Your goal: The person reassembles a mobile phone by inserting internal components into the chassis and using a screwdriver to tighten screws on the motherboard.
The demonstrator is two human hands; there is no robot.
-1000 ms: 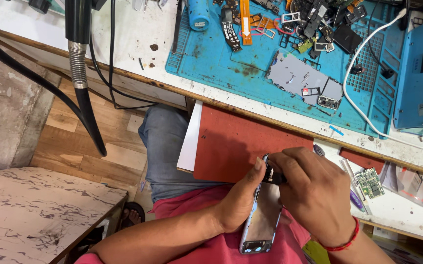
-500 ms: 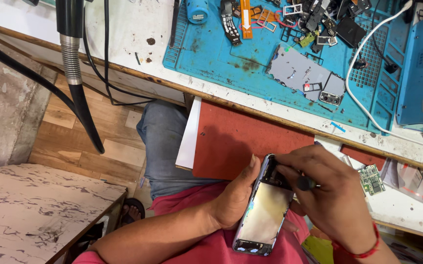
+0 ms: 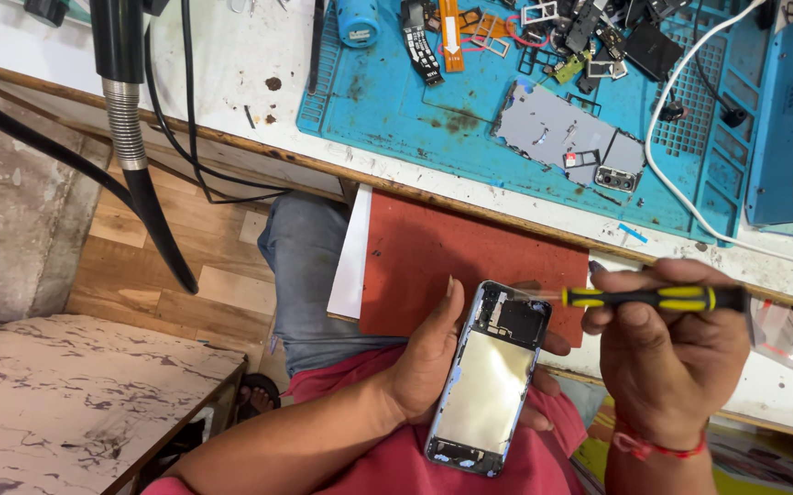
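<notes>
The left hand (image 3: pixel 428 362) cups an opened smartphone (image 3: pixel 491 376) (back cover off); at 3 o'clock, the right hand (image 3: pixel 667 353) grips a yellow-black screwdriver (image 3: pixel 644 298).

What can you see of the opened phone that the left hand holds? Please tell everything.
The phone is a slim rectangle lying back-up with its cover off. A pale metallic plate fills most of it, and dark parts sit at the far end inside a light grey frame. It tilts over the lap, cradled in the left hand. The thin tip of the screwdriver in the right hand meets its top edge.
</notes>
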